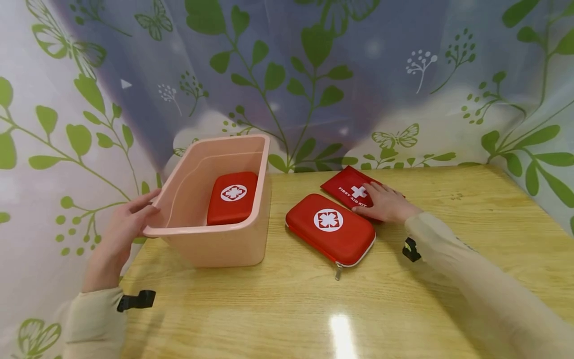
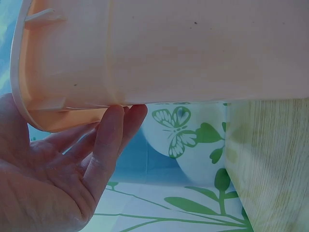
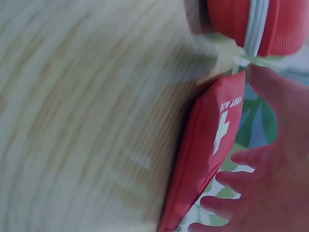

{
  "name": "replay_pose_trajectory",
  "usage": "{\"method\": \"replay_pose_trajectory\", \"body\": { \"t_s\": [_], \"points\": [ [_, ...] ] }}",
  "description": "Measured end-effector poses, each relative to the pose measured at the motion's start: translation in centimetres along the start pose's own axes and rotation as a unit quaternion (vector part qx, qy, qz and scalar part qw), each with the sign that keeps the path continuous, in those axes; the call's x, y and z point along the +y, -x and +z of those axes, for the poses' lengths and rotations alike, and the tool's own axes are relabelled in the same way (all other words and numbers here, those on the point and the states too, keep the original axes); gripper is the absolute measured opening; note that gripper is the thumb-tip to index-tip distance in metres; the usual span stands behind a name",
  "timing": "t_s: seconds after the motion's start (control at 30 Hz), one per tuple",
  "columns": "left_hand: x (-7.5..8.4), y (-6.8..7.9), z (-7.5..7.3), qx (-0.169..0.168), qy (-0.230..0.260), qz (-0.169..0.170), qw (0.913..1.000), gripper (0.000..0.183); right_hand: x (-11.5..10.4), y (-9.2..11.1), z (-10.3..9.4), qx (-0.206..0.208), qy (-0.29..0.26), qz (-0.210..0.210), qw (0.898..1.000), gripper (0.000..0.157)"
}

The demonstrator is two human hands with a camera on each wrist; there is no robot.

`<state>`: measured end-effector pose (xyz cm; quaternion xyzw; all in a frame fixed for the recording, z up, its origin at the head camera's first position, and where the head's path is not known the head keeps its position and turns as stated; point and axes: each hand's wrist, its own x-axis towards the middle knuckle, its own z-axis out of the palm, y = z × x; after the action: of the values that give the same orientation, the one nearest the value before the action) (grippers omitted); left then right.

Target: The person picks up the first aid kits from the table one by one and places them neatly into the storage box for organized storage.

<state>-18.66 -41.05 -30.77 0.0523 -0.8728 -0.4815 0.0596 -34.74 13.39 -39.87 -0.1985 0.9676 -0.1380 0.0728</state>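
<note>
My left hand (image 1: 117, 234) holds the left rim of a pink plastic bin (image 1: 224, 247). In the left wrist view its fingers curl under the rim, against the bin's outer wall (image 2: 193, 53). A red zip case (image 1: 224, 213) with a white cross emblem leans inside the bin. My right hand (image 1: 387, 203), fingers spread, is over a flat red pouch (image 1: 341, 185) lettered "FIRST AID KIT". The right wrist view has the fingers loosely extended just above the pouch (image 3: 205, 150). Between bin and pouch lies a second red case (image 1: 332, 242), its zip pull toward the front.
All of this is on a light wood-grain table (image 1: 278, 309). A curtain (image 1: 287, 89) printed with leaves and butterflies hangs along the back and sides, close behind the bin and pouch.
</note>
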Motion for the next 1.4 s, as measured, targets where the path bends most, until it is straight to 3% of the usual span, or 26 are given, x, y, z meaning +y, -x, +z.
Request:
{"method": "replay_pose_trajectory", "body": {
  "t_s": [0.13, 0.47, 0.7, 1.03, 1.17, 1.4],
  "points": [
    [-0.2, 0.0, 0.1, 0.0, 0.0, 0.0, 1.0, 0.055, 0.9, -0.2, 0.3, -0.004, -0.019, 0.011, 1.0, 0.095],
    [-0.5, 0.2, 0.1, 0.007, 0.0, -0.003, 1.0, 0.056, 2.2, -1.0, 0.3, 0.009, -0.006, 0.045, 0.999, 0.092],
    [0.0, 0.2, -0.2, 0.004, 0.029, 0.004, 0.9996, 0.055, 3.1, -1.7, -0.2, 0.032, -0.004, 0.075, 0.997, 0.091],
    [0.4, 0.1, -0.4, 0.002, 0.057, -0.001, 0.9984, 0.056, 3.1, -2.0, -1.1, 0.027, -0.026, 0.084, 0.996, 0.103],
    [0.4, 0.1, -0.3, 0.001, 0.049, -0.004, 0.9988, 0.056, 3.4, -1.9, -1.1, 0.02, -0.038, 0.084, 0.996, 0.107],
    [0.1, 0.1, -0.1, 0.006, 0.01, -0.005, 0.9999, 0.055, 4.2, -1.6, -0.4, 0.007, -0.08, 0.075, 0.994, 0.101]
  ]
}}
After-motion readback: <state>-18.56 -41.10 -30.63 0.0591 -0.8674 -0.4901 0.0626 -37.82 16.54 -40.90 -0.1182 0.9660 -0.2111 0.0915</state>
